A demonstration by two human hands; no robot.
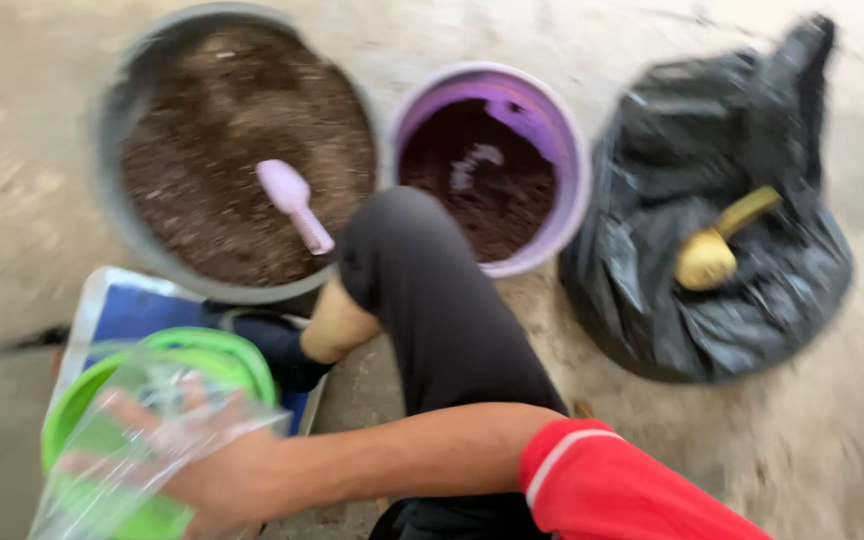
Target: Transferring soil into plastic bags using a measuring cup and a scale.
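Note:
My right hand [202, 470] reaches across from the lower right, its arm in a red sleeve, and grips a crumpled clear plastic bag [142, 430]. The bag hangs over a bright green pot [222, 350] at the lower left. The picture is blurred, so the fingers show only faintly through the plastic. My left hand is out of view. My bent knee in black trousers [422, 290] rises in the middle, just above the arm.
A large grey basin of brown soil [117, 150] holds a pale pink scoop [292, 200]. Beside it stands a purple bucket [572, 170] of dark soil. At the right lies an open black plastic bag [712, 300] with a yellow scoop [712, 250]. A blue-and-white board [122, 310] lies under the green pot.

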